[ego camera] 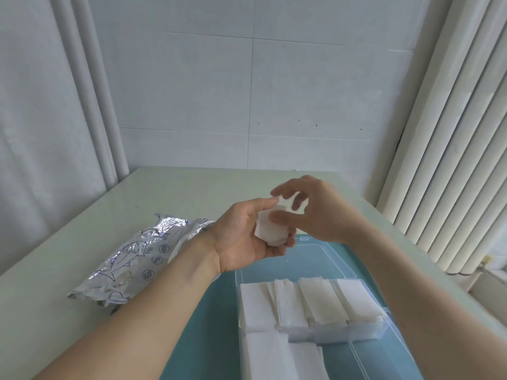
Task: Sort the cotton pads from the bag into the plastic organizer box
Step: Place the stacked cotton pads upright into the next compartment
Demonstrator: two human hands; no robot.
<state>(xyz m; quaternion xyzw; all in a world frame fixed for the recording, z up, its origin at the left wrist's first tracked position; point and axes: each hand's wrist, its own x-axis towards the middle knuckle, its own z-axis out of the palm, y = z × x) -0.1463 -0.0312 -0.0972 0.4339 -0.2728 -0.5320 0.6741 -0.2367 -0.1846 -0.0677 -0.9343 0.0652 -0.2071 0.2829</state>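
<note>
The left hand (247,237) is turned palm up above the pale green matte worktop (164,193), its curled fingers and thumb gripping a small stack of white, soft, square cotton pads (270,230). The right hand (310,209) hovers just beside the stack at its 3 o'clock, blurred, fingers spread and loosely bent; its thumb lies against the top pad, but whether it pinches anything cannot be told.

At 6 o'clock from the hands sits the clear, rigid plastic organizer box (384,322), rectangular with thin transparent walls and dividers. Its far row holds four bundles of fibrous white pads (307,303) standing on edge and leaning back, packed side by side. More flat white pads (274,355) fill the near-left compartments; the near-right compartment shows only clear plastic. The box's transparent hinged lid (315,259) lies open flat toward 12 o'clock, directly under the hands. Box and lid rest on a smooth teal mat (211,325).

At 9 o'clock from the box lies the crinkled silver foil bag (131,264), printed with dark blue line drawings of a fish and round icons, its torn mouth pointing toward the left wrist.

Behind the worktop stand a grey tiled wall (247,91) and ribbed cream radiator (452,160).
</note>
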